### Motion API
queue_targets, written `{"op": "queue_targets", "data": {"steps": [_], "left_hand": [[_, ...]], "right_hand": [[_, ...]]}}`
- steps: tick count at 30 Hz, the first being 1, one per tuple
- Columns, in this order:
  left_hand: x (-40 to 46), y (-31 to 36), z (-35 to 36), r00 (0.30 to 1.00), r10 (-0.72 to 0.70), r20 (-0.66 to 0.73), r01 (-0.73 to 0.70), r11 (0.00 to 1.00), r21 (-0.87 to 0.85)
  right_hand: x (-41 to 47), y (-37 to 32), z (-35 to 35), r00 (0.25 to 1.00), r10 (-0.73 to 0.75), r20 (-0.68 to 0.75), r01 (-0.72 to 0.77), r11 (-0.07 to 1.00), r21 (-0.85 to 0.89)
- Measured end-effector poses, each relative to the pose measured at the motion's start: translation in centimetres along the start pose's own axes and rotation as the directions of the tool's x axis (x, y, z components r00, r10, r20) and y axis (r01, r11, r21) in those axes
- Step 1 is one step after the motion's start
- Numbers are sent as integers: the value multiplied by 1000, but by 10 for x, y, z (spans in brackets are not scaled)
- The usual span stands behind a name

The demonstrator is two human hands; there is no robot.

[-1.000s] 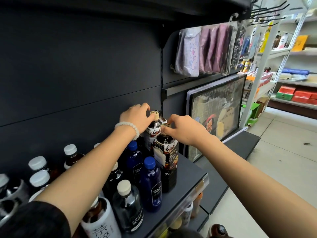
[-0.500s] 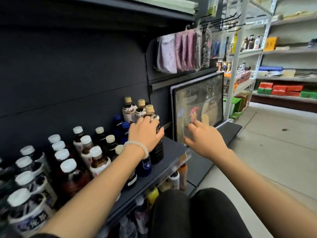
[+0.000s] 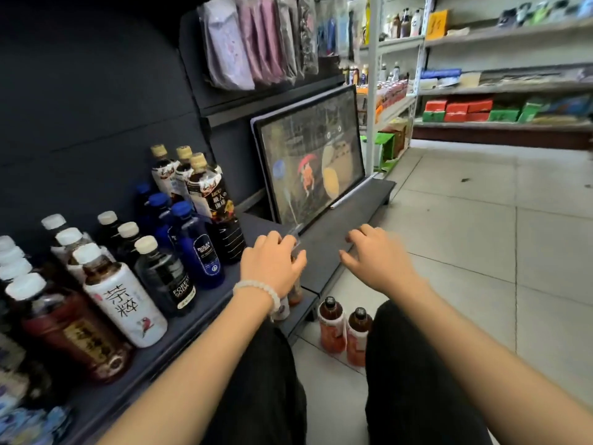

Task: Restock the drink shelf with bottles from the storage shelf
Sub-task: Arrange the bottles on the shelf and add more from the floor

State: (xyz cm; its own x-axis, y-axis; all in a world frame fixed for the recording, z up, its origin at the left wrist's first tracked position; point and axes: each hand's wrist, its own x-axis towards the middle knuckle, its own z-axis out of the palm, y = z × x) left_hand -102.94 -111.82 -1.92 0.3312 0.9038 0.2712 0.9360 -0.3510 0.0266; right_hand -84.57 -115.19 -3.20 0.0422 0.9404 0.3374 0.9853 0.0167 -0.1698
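Note:
The dark drink shelf [image 3: 205,303] carries rows of bottles: three dark coffee bottles with tan caps [image 3: 210,200] at its right end, blue soda bottles [image 3: 195,242], and white-capped tea bottles [image 3: 123,300]. My left hand [image 3: 272,264], with a bead bracelet on the wrist, hovers over the shelf's right front corner with relaxed fingers and holds nothing. My right hand [image 3: 375,258] hangs in the air to its right, fingers spread and empty. Two orange-labelled bottles with black caps [image 3: 345,329] stand on the floor between my knees.
A framed picture [image 3: 311,162] leans on a low dark platform [image 3: 349,216] right of the shelf. Packets [image 3: 253,40] hang above it. White shelving with boxes [image 3: 465,110] lines the far wall. More bottles sit on a lower shelf under my left hand. Tiled floor lies to the right.
Both hands have let go of the coffee bottles and pulled back and down toward me. The view has dropped, bringing my knees and the floor bottles into sight.

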Motion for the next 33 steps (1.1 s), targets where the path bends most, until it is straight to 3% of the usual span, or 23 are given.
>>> {"op": "queue_targets", "data": {"steps": [9, 19, 25, 29, 33], "left_hand": [[64, 7, 109, 973, -41, 227, 55, 997, -54], [95, 19, 279, 828, -91, 554, 161, 984, -78], [92, 30, 331, 801, -44, 597, 115, 990, -81], [101, 34, 341, 834, -3, 552, 59, 995, -84], [106, 35, 342, 829, -14, 559, 92, 989, -112]], "right_hand": [[32, 48, 93, 965, 180, 192, -190, 981, 35], [31, 92, 234, 770, 294, 566, -315, 947, -63], [27, 92, 278, 677, 315, 665, -277, 946, -166], [30, 97, 290, 680, 310, 664, -296, 945, -138], [38, 96, 292, 670, 301, 678, -321, 942, -100]]}}
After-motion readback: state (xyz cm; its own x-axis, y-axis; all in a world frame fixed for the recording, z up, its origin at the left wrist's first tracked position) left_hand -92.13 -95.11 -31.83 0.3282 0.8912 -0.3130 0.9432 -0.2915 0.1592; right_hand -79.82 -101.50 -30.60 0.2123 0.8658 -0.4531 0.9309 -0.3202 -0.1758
